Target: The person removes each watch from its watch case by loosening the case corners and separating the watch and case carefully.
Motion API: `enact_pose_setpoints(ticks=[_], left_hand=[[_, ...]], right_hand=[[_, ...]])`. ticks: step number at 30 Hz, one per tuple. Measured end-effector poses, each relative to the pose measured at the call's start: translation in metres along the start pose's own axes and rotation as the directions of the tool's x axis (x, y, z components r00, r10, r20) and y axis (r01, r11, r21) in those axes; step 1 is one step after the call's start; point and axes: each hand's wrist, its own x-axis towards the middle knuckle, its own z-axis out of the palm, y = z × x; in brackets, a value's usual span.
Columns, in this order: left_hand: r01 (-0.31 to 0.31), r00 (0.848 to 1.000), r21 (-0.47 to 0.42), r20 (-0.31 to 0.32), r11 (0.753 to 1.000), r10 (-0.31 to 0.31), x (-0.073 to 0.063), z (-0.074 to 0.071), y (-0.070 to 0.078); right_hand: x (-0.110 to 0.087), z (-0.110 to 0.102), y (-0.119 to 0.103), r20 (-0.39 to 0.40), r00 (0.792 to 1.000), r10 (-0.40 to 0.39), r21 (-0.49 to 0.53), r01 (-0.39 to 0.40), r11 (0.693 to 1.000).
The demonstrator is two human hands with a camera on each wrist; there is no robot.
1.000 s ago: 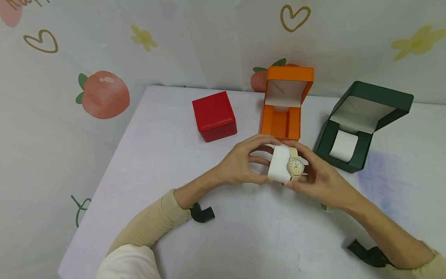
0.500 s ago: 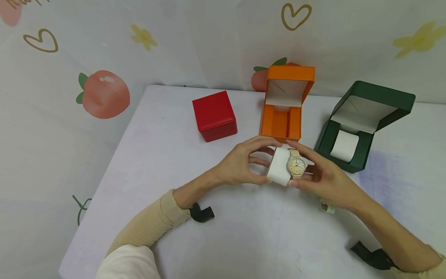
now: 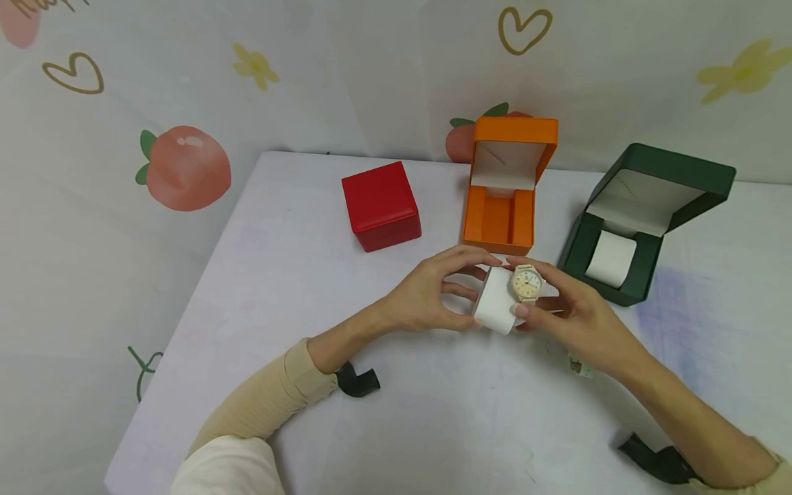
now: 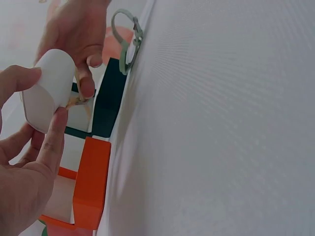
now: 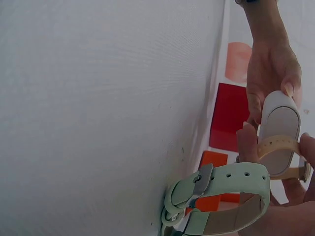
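A white watch cushion [image 3: 495, 302] is held up over the table between both hands. My left hand [image 3: 421, 295] pinches its left end between thumb and fingers. At the other end is a wristwatch [image 3: 527, 283] with a cream strap [image 5: 279, 143] and a pale dial. My right hand [image 3: 578, 313] grips this watch with its thumb and fingers; in the right wrist view the strap appears looped round the cushion's end. Beneath the right wrist is a mint-green watch [image 3: 579, 366], mostly hidden in the head view, its strap buckled into a loop.
Behind the hands stand an orange watch box [image 3: 499, 237], lid raised and no cushion inside, and a dark green box [image 3: 643, 292], lid raised, with a white cushion [image 3: 610, 259]. A lidded red box [image 3: 380, 206] is to the left. A patterned cloth [image 3: 371, 82] hangs behind the table.
The cushion has tilted and shifted slightly toward me. The cream watch has turned and risen a little against it, and the right thumb has moved up. The boxes stay put.
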Motion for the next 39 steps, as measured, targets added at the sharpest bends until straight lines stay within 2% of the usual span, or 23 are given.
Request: enact_pose_setpoints(ticks=[4,8,19,24,30,39], left_hand=[[0.005,1.000,0.012,0.007,1.000,-0.005,0.000,0.000,0.000],[0.017,1.000,0.027,0.014,0.999,-0.017,-0.001,0.000,0.001],[0.022,0.999,0.061,0.027,0.998,-0.024,-0.005,-0.005,0.002],[0.018,1.000,0.047,0.012,0.999,-0.019,-0.007,-0.008,0.002],[0.016,1.000,0.042,0.002,0.999,-0.016,-0.008,-0.011,0.001],[0.009,0.999,0.011,-0.033,1.000,-0.009,-0.007,-0.013,0.001]], right_hand=[[0.000,0.001,0.000,-0.005,1.000,0.011,0.054,-0.010,0.998],[0.000,0.002,0.000,-0.007,1.000,0.009,0.067,-0.009,0.998],[0.000,0.001,0.001,-0.012,1.000,-0.002,0.043,0.003,0.999],[0.000,-0.001,0.000,-0.018,1.000,0.003,0.047,-0.002,0.999],[-0.003,-0.003,-0.002,-0.031,0.999,0.029,0.005,-0.029,1.000],[-0.007,-0.002,-0.002,-0.027,0.998,0.057,0.027,-0.057,0.998]])
